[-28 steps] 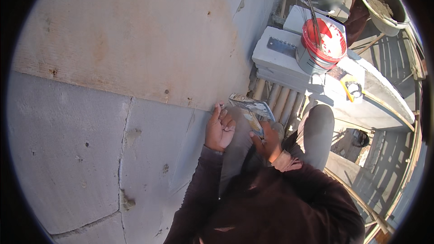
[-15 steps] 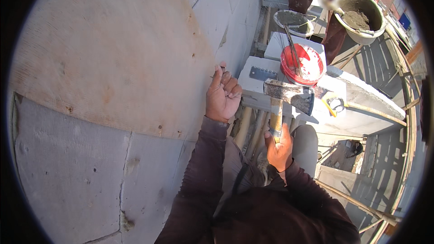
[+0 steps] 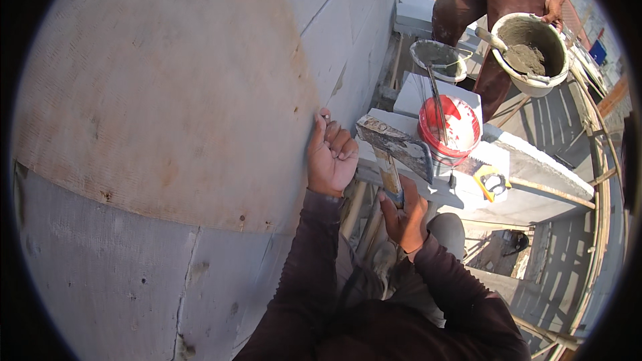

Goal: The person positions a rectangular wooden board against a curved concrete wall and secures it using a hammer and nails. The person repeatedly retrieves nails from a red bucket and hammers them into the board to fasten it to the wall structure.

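Observation:
A tan plywood board (image 3: pixel 167 100) lies flat against the pale block wall (image 3: pixel 110 281). At its right edge my left hand (image 3: pixel 331 164) is closed in a pinch, with what looks like a nail (image 3: pixel 326 117) between thumb and forefinger; most of it is hidden. My right hand (image 3: pixel 408 217) grips a hatchet (image 3: pixel 394 144) by its worn wooden handle. The hatchet head is raised just right of my left fingers, apart from them, its blunt end toward the board and its blade toward the right.
Beyond the hatchet, a red bucket (image 3: pixel 449 127) with wires in it stands on white blocks, near a yellow-handled saw (image 3: pixel 493 182). Another person holds a mortar bucket (image 3: pixel 531 83) with a trowel; a second bucket (image 3: pixel 438 60) stands behind. Bamboo poles (image 3: pixel 552 192) edge the right side.
My right hand has brought the hatchet leftward, closer to my left hand, and its head has tilted. My left hand keeps its pinch at the board edge. The view has shifted slightly.

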Motion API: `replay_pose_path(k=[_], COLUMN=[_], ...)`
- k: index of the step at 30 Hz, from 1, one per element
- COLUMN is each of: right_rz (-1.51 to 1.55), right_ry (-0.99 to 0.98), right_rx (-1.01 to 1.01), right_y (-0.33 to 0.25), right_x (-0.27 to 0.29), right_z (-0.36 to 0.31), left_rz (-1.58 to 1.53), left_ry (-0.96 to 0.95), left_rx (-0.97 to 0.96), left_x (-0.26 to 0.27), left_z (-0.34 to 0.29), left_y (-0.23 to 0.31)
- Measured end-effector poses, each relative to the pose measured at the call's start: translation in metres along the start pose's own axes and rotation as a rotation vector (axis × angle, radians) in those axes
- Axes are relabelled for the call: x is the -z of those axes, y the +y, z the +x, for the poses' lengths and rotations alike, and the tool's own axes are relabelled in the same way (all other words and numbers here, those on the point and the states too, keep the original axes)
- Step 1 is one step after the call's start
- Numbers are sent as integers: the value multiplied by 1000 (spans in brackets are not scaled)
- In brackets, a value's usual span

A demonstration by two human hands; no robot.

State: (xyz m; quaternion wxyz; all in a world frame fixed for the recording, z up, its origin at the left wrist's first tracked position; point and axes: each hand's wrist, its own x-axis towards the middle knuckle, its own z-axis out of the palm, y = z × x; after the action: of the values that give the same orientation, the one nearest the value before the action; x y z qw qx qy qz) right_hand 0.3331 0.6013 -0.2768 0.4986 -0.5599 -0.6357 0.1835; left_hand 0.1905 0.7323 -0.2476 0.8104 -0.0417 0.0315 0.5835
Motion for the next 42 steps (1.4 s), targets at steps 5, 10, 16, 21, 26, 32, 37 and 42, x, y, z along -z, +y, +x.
replay_pose_path(k=[5,10,16,21,26,32,37,42], right_rz=[-56,-193,-81,-135,-27,255,83,410], right_ry=[46,-182,-4,-150,108,106,-164,251], right_rx=[183,69,199,80,301,262,2,384], right_y=[10,-1,17,13,2,48,45,38], right_x=[-9,-5,-6,-18,0,-35,-55,-45], right_z=[36,51,39,47,38,29,43,26], left_rz=[167,236,368,250,616,540,421,351], left_ry=[-73,-131,14,-331,303,454,435,481], left_rx=[-44,-41,-137,51,-46,312,453,446], left_x=[13,33,-7,36,-10,99,132,130], left_z=[6,12,2,15,-26,-106,-161,-200], left_y=[2,16,-18,24,-30,-30,-17,-19])
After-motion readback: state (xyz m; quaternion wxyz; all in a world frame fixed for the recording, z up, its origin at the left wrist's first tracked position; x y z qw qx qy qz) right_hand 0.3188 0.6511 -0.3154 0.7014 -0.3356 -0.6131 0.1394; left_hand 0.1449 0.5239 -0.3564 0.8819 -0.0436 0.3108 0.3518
